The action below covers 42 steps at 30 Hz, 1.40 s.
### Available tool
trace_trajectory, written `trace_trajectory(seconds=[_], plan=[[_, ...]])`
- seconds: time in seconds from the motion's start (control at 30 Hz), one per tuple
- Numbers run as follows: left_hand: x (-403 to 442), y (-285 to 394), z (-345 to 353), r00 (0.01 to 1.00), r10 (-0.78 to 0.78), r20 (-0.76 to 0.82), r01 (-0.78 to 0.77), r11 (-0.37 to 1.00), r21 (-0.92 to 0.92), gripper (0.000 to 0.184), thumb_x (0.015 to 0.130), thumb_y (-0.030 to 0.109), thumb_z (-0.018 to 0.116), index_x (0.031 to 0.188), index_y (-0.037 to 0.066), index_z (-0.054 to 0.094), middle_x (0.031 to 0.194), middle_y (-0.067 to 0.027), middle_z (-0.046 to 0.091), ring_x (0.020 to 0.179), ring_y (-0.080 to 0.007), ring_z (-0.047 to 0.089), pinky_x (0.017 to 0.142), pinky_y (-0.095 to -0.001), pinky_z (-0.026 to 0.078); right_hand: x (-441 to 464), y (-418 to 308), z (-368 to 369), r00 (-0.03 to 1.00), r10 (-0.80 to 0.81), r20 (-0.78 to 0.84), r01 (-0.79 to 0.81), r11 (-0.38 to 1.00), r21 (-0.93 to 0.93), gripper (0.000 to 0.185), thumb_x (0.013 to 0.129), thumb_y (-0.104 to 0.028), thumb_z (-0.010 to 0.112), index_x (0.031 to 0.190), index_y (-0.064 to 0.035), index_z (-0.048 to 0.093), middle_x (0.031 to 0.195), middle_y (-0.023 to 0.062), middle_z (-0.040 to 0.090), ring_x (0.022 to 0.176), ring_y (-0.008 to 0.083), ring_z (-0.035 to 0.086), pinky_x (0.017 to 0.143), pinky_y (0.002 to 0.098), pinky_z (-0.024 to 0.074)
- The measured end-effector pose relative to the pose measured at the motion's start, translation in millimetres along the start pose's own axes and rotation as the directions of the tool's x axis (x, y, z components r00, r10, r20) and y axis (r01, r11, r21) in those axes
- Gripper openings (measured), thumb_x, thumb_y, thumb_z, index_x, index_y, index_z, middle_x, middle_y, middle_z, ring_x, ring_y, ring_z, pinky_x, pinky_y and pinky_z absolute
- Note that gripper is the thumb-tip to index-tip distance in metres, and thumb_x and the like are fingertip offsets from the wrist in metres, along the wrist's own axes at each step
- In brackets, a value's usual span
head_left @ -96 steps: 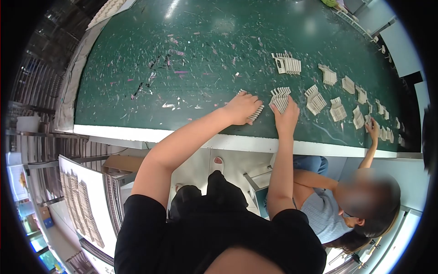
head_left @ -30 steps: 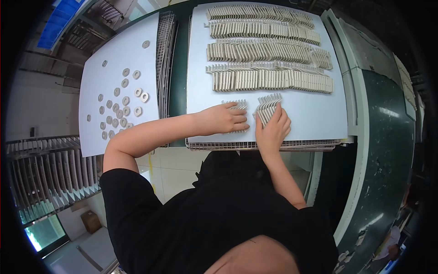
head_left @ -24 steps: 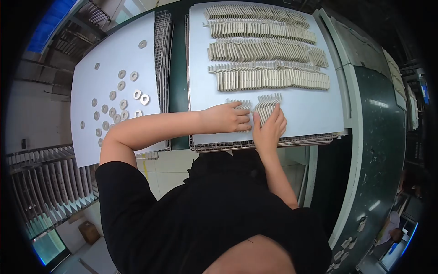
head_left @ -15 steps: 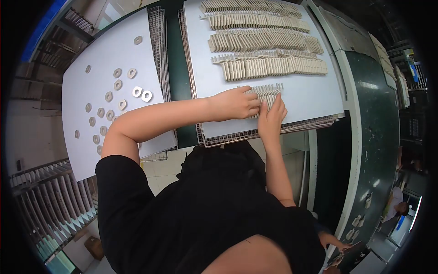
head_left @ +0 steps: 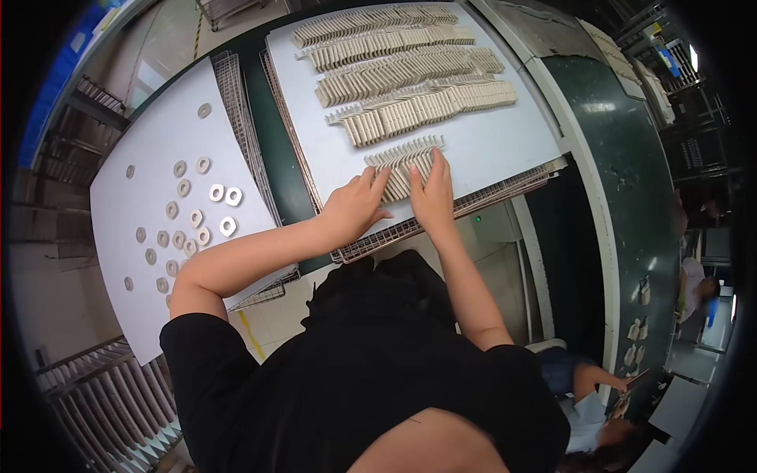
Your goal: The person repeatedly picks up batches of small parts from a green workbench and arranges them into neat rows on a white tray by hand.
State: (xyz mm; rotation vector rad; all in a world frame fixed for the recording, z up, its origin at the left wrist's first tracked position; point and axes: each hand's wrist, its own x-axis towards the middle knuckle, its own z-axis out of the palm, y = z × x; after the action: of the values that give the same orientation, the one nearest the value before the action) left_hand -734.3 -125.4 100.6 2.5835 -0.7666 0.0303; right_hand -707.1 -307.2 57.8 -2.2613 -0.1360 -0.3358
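A short row of thin cream-coloured pieces with small prongs (head_left: pixel 404 164) stands on edge near the front of the white sheet-covered board (head_left: pixel 481 169). My left hand (head_left: pixel 352 208) is at the row's left end, its fingers against the pieces and its thumb low at the front. At the right end, my right hand (head_left: pixel 432 197) has its thumb and fingers around the last pieces. Both hands partly cover the row. Behind it lie several longer rows of the same pieces (head_left: pixel 418 113), packed closely.
Left of a green strip, another white sheet (head_left: pixel 118 229) carries several loose pale rings (head_left: pixel 216 192). Wire racks (head_left: pixel 244 142) lie under both sheets. On the right runs a green bench (head_left: pixel 583 118). A co-worker's arm (head_left: pixel 595 378) shows at lower right.
My left hand has moved from over the row to its left end, with its fingers more spread. More of the short row shows. The whole view has turned and shifted.
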Motion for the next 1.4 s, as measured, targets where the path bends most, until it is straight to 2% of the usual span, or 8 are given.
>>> trace_trajectory(seconds=[0.33,0.47,0.6,0.77,0.93,1.07,1.17,1.4], plan=[[17,30,11,0.972,-0.232,-0.039,0.235,0.967,0.097,0.065,0.081,0.023,0.069,0.132,0.0,0.038,0.116,-0.0189,0.05,0.099,-0.0358,0.057,0.078,-0.0394,0.052,8,11,-8,0.991,-0.127,-0.033,0.126,0.992,-0.016,0.057,0.087,-0.024,0.06,0.127,0.0114,0.041,0.116,0.0267,0.052,0.112,0.0407,0.045,0.097,0.0476,0.037],[19,56,11,0.948,-0.302,-0.101,0.317,0.922,0.22,0.073,0.08,0.018,0.071,0.137,-0.003,0.032,0.136,-0.0347,0.034,0.113,-0.0475,0.049,0.091,-0.046,0.045,-1,27,-49,0.993,-0.053,0.109,0.041,0.994,0.105,0.065,0.089,-0.027,0.06,0.136,0.0082,0.032,0.132,0.0293,0.041,0.127,0.043,0.034,0.107,0.0457,0.0306],[37,137,17,0.897,-0.377,-0.229,0.44,0.811,0.385,0.074,0.082,0.021,0.07,0.14,-0.001,0.029,0.139,-0.0314,0.032,0.121,-0.0474,0.041,0.099,-0.0492,0.036,-27,78,-118,0.994,-0.028,0.108,0.012,0.989,0.149,0.06,0.091,-0.029,0.057,0.134,0.0059,0.037,0.133,0.0246,0.039,0.125,0.04,0.036,0.106,0.0455,0.0324],[105,256,75,0.943,-0.292,-0.158,0.312,0.943,0.117,0.071,0.085,0.022,0.067,0.14,-0.003,0.03,0.143,-0.0307,0.026,0.131,-0.0464,0.028,0.107,-0.0504,0.027,-86,205,-241,0.963,0.253,-0.093,-0.233,0.955,0.184,0.044,0.091,-0.029,0.058,0.122,0.0011,0.048,0.119,0.0198,0.05,0.114,0.0379,0.046,0.096,0.0436,0.0405],[167,371,144,0.991,0.043,0.128,-0.033,0.996,-0.078,0.07,0.082,0.015,0.07,0.138,-0.003,0.033,0.142,-0.0309,0.026,0.131,-0.0457,0.029,0.107,-0.049,0.03,-165,335,-385,0.697,0.574,-0.429,-0.533,0.815,0.226,0.028,0.089,-0.022,0.059,0.105,0.0009,0.059,0.102,0.0175,0.063,0.097,0.0326,0.062,0.083,0.0406,0.0482],[199,427,191,0.953,0.222,0.207,-0.179,0.962,-0.208,0.064,0.081,0.015,0.07,0.134,-0.003,0.038,0.135,-0.0279,0.038,0.124,-0.0444,0.039,0.102,-0.0472,0.035,-222,384,-495,0.403,0.587,-0.702,-0.602,0.748,0.279,0.024,0.087,-0.017,0.061,0.102,0.0009,0.061,0.097,0.0169,0.065,0.091,0.0278,0.064,0.078,0.036,0.0498],[224,463,223,0.902,0.385,0.195,-0.322,0.901,-0.289,0.054,0.082,0.016,0.069,0.127,-0.003,0.045,0.12,-0.0249,0.052,0.107,-0.0428,0.052,0.091,-0.0456,0.043,-257,407,-561,0.237,0.456,-0.858,-0.65,0.731,0.209,0.021,0.085,-0.015,0.064,0.1,0.001,0.062,0.092,0.0149,0.067,0.087,0.0255,0.065,0.076,0.0344,0.0499],[294,542,289,0.688,0.694,0.213,-0.554,0.691,-0.464,0.044,0.082,0.016,0.068,0.119,-0.002,0.052,0.103,-0.02,0.061,0.094,-0.0382,0.058,0.081,-0.0435,0.048,-312,455,-665,-0.054,0.406,-0.912,-0.63,0.695,0.346,0.022,0.084,-0.012,0.068,0.1,0.0025,0.063,0.092,0.01,0.068,0.085,0.0157,0.064,0.077,0.0266,0.0498]])
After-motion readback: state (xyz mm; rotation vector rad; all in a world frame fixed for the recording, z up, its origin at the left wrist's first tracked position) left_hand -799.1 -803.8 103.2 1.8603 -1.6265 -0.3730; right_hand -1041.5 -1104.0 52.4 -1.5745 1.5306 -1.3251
